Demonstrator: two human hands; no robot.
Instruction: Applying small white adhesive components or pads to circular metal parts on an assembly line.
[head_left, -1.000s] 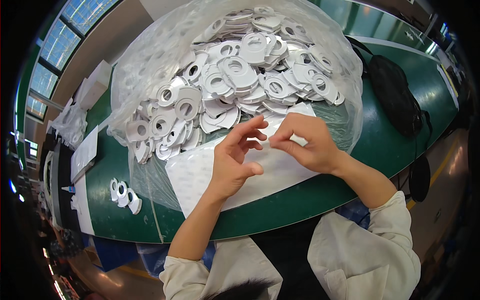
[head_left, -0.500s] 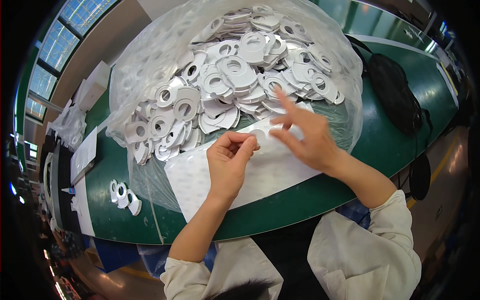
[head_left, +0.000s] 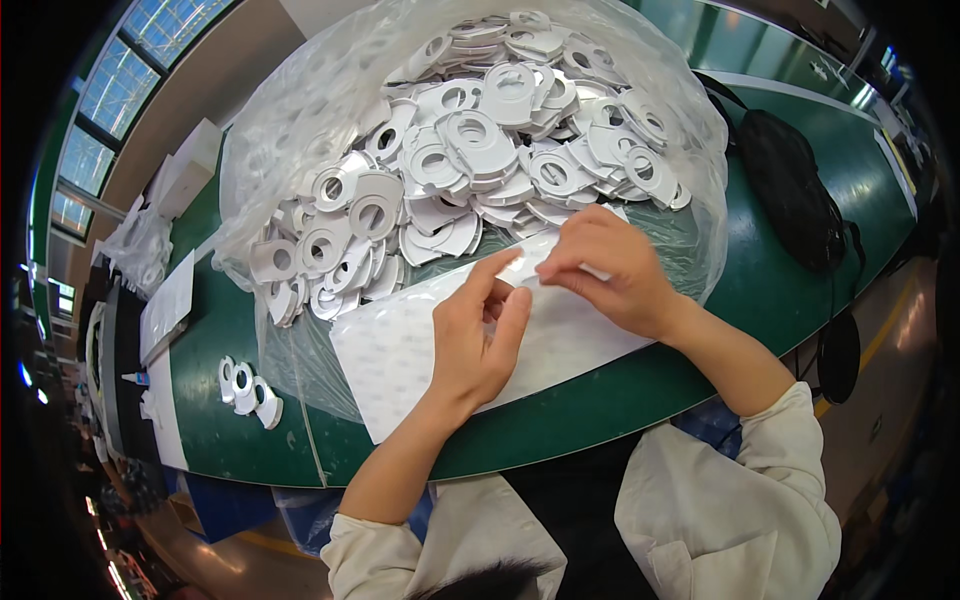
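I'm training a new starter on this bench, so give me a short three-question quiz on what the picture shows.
1. True or false: the white rings lie heaped in a clear bag.
2. What do the left hand and right hand meet over? A) a black bag B) a white sheet C) a blue bottle
3. What colour is the table?

Key: 1 true; 2 B; 3 green.
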